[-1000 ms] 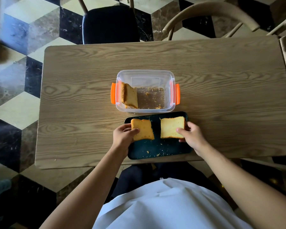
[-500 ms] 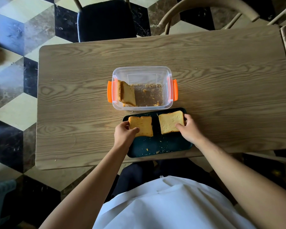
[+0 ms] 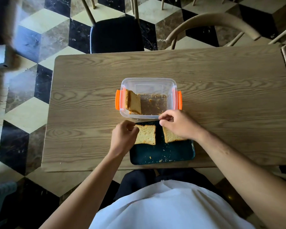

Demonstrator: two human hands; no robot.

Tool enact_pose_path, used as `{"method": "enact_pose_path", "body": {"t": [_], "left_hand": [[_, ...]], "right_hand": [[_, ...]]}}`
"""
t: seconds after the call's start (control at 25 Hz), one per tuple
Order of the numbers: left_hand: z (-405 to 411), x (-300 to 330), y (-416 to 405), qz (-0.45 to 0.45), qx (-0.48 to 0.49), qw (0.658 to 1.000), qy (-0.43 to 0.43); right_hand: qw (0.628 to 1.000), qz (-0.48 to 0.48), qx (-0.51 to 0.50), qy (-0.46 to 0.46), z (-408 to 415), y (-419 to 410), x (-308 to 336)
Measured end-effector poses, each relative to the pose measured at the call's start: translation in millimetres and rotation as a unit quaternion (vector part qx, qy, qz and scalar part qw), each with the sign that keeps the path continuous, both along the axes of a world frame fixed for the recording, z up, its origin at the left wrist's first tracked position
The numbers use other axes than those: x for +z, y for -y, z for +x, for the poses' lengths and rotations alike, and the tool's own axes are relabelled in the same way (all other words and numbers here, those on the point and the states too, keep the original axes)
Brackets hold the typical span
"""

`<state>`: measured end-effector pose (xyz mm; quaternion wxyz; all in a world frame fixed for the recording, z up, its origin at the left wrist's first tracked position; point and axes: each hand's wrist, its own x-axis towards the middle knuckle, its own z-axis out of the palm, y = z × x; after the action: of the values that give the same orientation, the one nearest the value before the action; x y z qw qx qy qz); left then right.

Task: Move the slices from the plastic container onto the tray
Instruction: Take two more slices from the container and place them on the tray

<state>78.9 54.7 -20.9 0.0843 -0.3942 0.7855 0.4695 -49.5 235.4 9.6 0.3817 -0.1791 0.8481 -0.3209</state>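
Note:
A clear plastic container [image 3: 149, 80] with orange latches stands mid-table. Two slices [image 3: 133, 101] lean against its left wall, and crumbs cover its floor. Just in front lies a dark teal tray [image 3: 162, 154]. On its far half a left slice [image 3: 146, 135] and a right slice [image 3: 171, 137] lie flat, side by side. My left hand [image 3: 123, 138] is curled at the left slice's upper-left corner, fingertips touching it. My right hand [image 3: 177, 123] hovers over the right slice's far part, near the container's front wall, fingers loosely bent and holding nothing.
The wooden table [image 3: 221, 90] extends far to the right and left of the container. A dark-seated chair [image 3: 116, 35] and a curved wooden chair back [image 3: 210, 20] stand beyond the far edge. Crumbs dot the tray's near half.
My right hand has let go of the right slice's edge and moved up-left toward the container. My left hand has shifted to the left slice's far corner. Both slices stay flat on the tray.

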Motion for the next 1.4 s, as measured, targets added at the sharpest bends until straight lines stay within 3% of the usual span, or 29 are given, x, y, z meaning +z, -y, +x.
{"method": "enact_pose_path", "body": {"t": [0.08,0.16,0.4,0.68,0.84,1.08,1.28,1.4], "left_hand": [[-18.8,19.8,13.4,-0.003,-0.014,0.998,-0.063],[-41.7,29.6,27.1,0.036,-0.005,0.994,-0.101],[-68.8,21.9,39.4,0.093,0.124,0.985,-0.077],[-62.7,4.6,33.9,0.143,0.159,0.973,-0.085],[-72.7,8.1,32.4,0.120,0.170,0.975,-0.074],[-106.3,-2.2,25.0,-0.031,0.055,0.997,-0.050],[-138.7,-28.4,24.3,-0.045,0.045,0.997,0.031],[-137.3,-38.8,24.7,-0.051,0.066,0.996,0.037]], "right_hand": [[0.997,-0.078,0.005,-0.003,-10.1,37.2,4.2],[0.995,-0.097,-0.009,-0.021,-20.8,72.9,-8.6],[0.994,-0.008,-0.112,0.001,-39.3,136.5,-74.8],[0.995,0.010,-0.098,-0.001,-44.2,151.2,-96.3],[0.996,0.017,-0.091,0.008,-46.5,150.1,-92.3],[0.992,0.006,-0.105,0.068,-56.1,121.4,-87.9],[0.993,0.010,-0.108,0.055,-56.4,110.6,-84.1],[0.991,0.024,-0.114,0.066,-57.4,108.2,-86.0]]}}
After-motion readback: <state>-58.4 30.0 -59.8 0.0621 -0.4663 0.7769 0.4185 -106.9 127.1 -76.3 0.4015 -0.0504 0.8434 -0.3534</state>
